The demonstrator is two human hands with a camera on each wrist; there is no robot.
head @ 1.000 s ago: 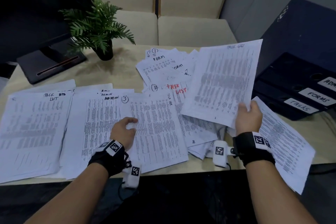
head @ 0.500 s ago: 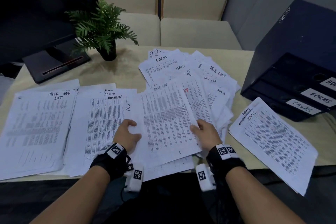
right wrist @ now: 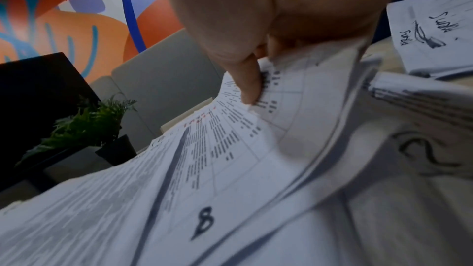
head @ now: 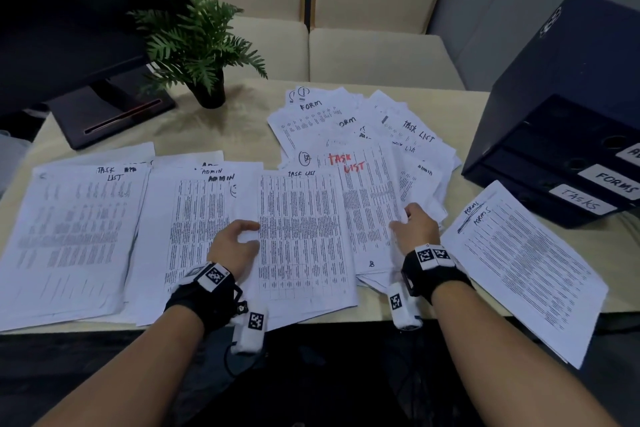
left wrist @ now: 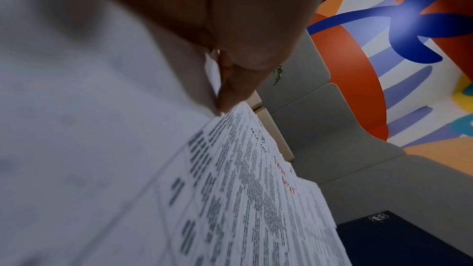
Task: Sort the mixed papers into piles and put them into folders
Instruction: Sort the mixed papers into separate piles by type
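White printed papers cover the table. A sheet headed "task list" (head: 304, 236) lies in the middle, and my left hand (head: 254, 234) pinches its left edge; the left wrist view shows thumb and fingers (left wrist: 230, 88) closed on that paper edge. My right hand (head: 403, 218) grips the right edge of a sheet with a red "TASK LIST" heading (head: 367, 204), marked 8 (right wrist: 204, 224), at the near side of the mixed heap (head: 346, 121). Sorted piles: task lists (head: 69, 229) far left, admin (head: 187, 218) beside it, forms (head: 519, 263) on the right.
Dark blue folders (head: 571, 135) labelled forms and tasks are stacked at the right edge. A potted fern (head: 201, 45) and a monitor base (head: 110, 114) stand at the back left. Cream seats lie beyond the table. The forms pile overhangs the near table edge.
My right hand carried the raised task list sheet leftward to my left hand, let it go, and moved back to take the red-headed sheet from the heap. My left hand took the passed sheet.
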